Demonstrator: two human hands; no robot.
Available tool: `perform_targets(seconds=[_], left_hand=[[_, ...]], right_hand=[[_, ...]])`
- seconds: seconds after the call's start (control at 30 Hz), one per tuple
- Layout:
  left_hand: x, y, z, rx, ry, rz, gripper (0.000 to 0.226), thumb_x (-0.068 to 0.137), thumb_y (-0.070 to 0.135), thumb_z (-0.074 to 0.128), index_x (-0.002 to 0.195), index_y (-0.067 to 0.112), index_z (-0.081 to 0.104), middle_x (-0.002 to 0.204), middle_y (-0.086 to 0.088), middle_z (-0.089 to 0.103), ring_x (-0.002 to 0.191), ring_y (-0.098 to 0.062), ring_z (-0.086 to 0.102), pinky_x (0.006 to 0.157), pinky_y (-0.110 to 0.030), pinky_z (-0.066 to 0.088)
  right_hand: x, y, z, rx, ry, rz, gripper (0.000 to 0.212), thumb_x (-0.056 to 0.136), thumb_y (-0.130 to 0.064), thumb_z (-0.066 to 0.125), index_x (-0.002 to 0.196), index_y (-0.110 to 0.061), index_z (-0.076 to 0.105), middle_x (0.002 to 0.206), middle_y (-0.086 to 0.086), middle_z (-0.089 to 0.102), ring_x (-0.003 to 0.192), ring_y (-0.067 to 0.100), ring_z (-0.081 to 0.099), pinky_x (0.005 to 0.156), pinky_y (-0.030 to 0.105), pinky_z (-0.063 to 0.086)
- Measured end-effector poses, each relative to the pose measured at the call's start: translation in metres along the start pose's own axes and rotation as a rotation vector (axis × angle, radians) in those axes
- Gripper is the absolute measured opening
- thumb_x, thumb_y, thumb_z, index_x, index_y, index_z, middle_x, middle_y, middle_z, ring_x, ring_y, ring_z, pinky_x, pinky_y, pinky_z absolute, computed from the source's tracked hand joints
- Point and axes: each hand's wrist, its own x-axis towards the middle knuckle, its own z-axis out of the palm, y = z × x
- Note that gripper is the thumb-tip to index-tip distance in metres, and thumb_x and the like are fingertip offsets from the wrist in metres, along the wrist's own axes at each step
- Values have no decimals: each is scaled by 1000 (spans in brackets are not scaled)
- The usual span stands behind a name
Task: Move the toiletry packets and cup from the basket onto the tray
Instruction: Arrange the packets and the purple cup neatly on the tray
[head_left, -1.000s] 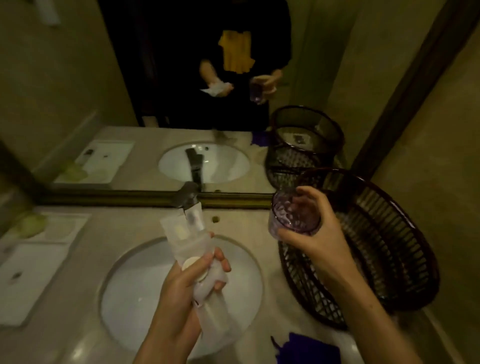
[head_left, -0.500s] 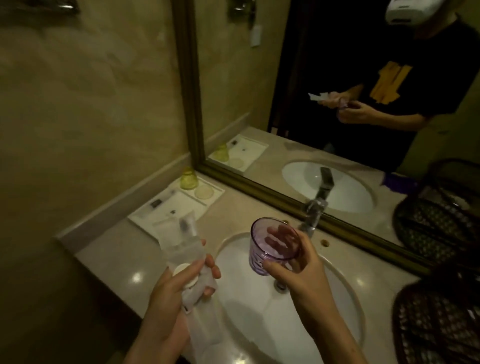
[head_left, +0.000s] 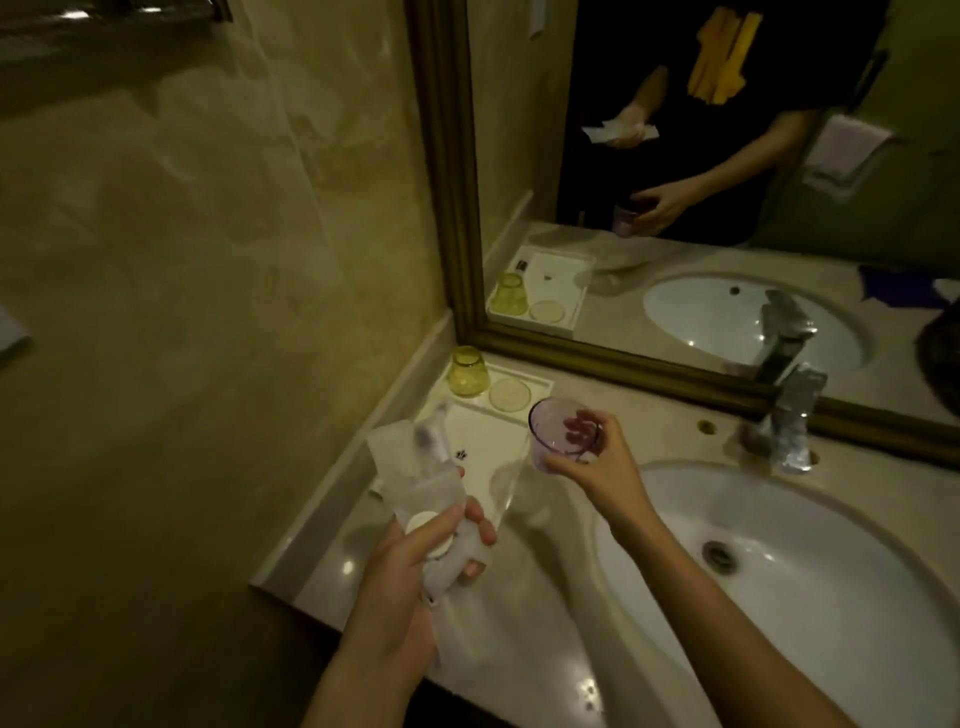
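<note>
The left hand (head_left: 410, 561) is clenched around a bundle of translucent white toiletry packets (head_left: 415, 467), its thumb pressed over a small round white piece at the front of the bundle. The packets fan upward out of the fist and are held in the air above the near left end of the table (head_left: 524, 613), with their upper ends overlapping the view of the white tray (head_left: 483, 441). Whether they touch the tray cannot be told.

The right hand (head_left: 602, 467) grips a clear purple cup (head_left: 558, 431) — fingers (head_left: 582, 423) hooked inside the rim, thumb on the outside wall. The cup is upright, mouth open to the camera, and hangs just over the right edge of the tray, clear of its surface.

The tray sits in the back left corner of the table, against the wall and just below the gold-framed mirror (head_left: 447, 208). A yellow glass (head_left: 467, 371) stands upside down at its far end, with a pale round coaster (head_left: 510, 394) beside it. To the right lie the white sink (head_left: 779, 561) and the chrome tap (head_left: 784, 421). The basket is almost out of view — only a dark shape at the mirror's right edge.
</note>
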Motion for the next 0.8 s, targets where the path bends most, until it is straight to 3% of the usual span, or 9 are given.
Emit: perform_targets(seconds=[0.07, 0.2, 0.33, 0.47, 0.57, 0.63, 0.7, 0.8], left_hand=[[9, 11, -7, 7, -4, -10, 25, 77, 7, 67, 102, 5, 68, 80, -15, 60, 61, -21, 60, 44, -25, 44], [31, 18, -22, 75, 40, -33, 31, 80, 11, 68, 110, 5, 65, 82, -19, 56, 52, -19, 58, 42, -24, 41], [57, 20, -36, 137, 80, -75, 33, 81, 9, 67, 112, 0, 62, 78, -19, 62, 56, -21, 61, 42, -25, 46], [81, 28, -56, 304, 89, -39, 29, 81, 19, 75, 107, 10, 68, 87, -11, 78, 76, -25, 75, 58, -30, 59], [107, 37, -60, 339, 75, -80, 37, 73, 33, 83, 103, 14, 73, 100, -13, 78, 90, -29, 76, 70, -36, 63], [128, 45, -52, 306, 0, -143, 52, 59, 37, 91, 102, 12, 74, 96, -18, 77, 85, -33, 75, 63, -37, 63], [149, 45, -46, 229, -35, -194, 65, 51, 25, 94, 109, 8, 71, 83, -18, 73, 73, -31, 72, 50, -36, 59], [167, 34, -45, 239, 6, -146, 47, 68, 19, 77, 114, 13, 74, 83, -16, 70, 73, -28, 70, 54, -36, 58]], right_hand=[[25, 8, 24, -50, 27, 38, 81, 63, -28, 96, 128, -26, 48, 124, -4, 64, 113, 19, 64, 94, 34, 55], [76, 22, 61, -133, 62, 47, 81, 66, -19, 95, 131, -16, 47, 122, 3, 64, 112, 25, 64, 88, 33, 53], [123, 37, 87, -178, 70, 71, 83, 67, -14, 94, 135, -10, 46, 130, 12, 65, 117, 31, 63, 99, 46, 54], [159, 46, 105, -189, 82, 73, 85, 65, -20, 96, 135, -11, 47, 132, 11, 64, 118, 29, 63, 100, 44, 54], [182, 49, 113, -178, 96, 88, 82, 68, -18, 94, 135, -11, 49, 132, 11, 65, 118, 30, 63, 99, 43, 55], [195, 51, 118, -174, 108, 94, 80, 67, -15, 93, 135, -9, 50, 130, 12, 66, 117, 30, 64, 95, 39, 54], [204, 52, 121, -184, 108, 109, 79, 67, -13, 92, 133, -8, 50, 129, 13, 67, 117, 31, 64, 90, 32, 51], [209, 49, 116, -158, 59, 154, 88, 67, -7, 92, 141, -5, 44, 136, 16, 61, 123, 32, 60, 96, 31, 49]])
